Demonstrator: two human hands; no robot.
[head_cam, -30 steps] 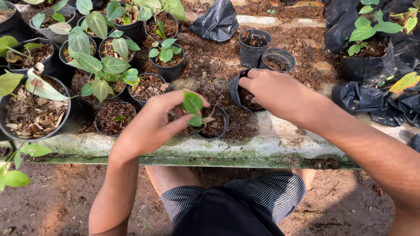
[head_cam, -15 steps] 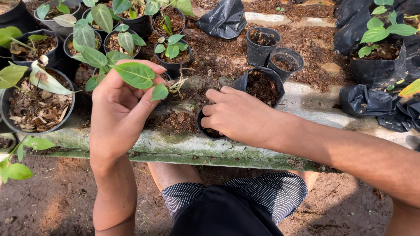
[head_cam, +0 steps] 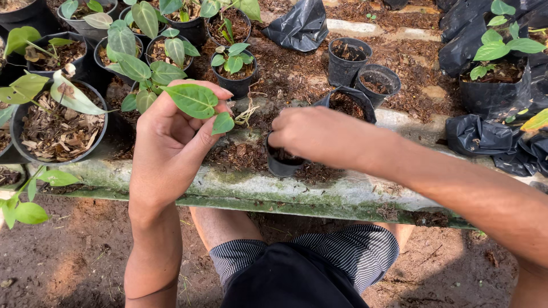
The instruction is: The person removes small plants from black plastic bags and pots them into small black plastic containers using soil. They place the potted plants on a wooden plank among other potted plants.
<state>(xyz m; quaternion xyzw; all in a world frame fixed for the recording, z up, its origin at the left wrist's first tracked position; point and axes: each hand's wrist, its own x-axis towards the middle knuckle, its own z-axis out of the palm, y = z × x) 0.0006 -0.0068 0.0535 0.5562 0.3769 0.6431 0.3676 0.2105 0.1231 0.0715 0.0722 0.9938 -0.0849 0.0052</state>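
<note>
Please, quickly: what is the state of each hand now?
Left hand: closed on a small seedling with bare roots, lifted above the ledge.
Right hand: resting on the small black pot; grip cannot be told.

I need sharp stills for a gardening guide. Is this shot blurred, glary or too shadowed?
Head view: even, soft daylight with no glare; the left hand and its seedling look sharp; the right hand covers most of the small black pot; the ground under the ledge is darker.

Small pot (head_cam: 283,165) on counter (head_cam: 240,185) edge, right hand (head_cam: 317,137) over it. Seedling (head_cam: 197,102) in left hand (head_cam: 168,148), left of pot. Potted plants (head_cam: 165,51) behind-left; empty pots (head_cam: 362,71) behind-right.
</note>
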